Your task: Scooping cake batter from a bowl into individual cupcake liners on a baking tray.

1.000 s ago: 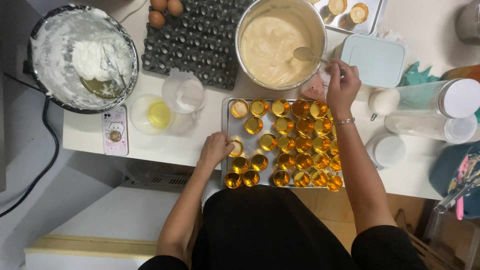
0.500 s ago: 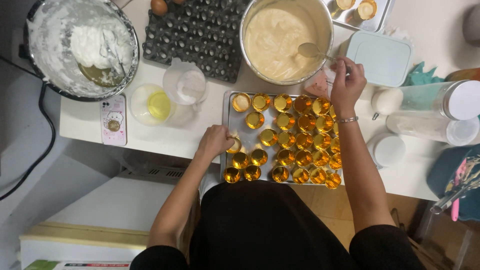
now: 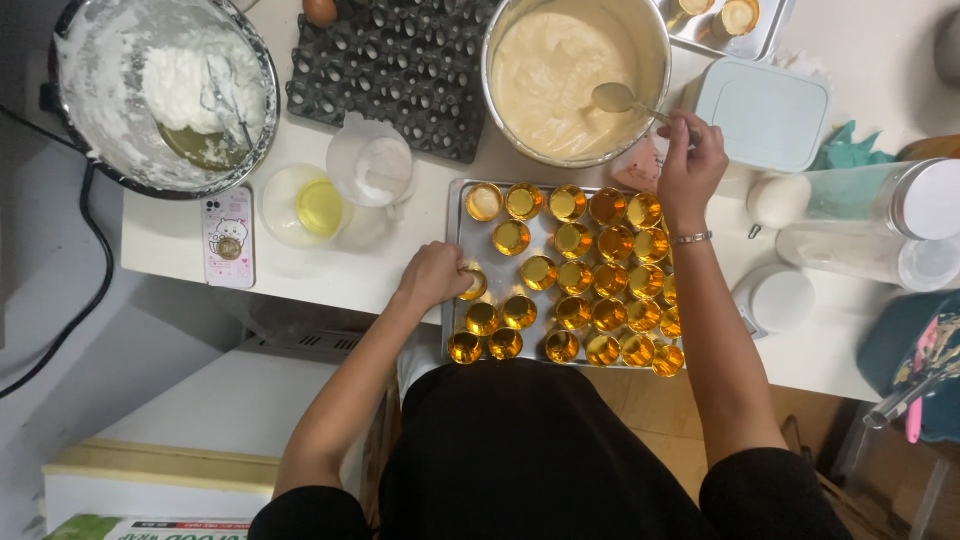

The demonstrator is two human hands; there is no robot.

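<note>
The left hand (image 3: pixel 435 275) curls its fingers around a gold foil cup (image 3: pixel 473 283) at the left edge of the baking tray (image 3: pixel 462 225). The right hand (image 3: pixel 688 165), arm stretched far, pinches a spoon (image 3: pixel 622 99) dipped in the batter bowl (image 3: pixel 578 75).

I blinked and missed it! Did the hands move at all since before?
Hardly. The right hand keeps hold of the spoon in the batter bowl. The left hand stays on a gold cup at the tray edge. Only the camera shifted slightly.

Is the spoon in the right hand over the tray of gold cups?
No, the spoon held by the right hand sits in the batter bowl, not over the tray.
</note>
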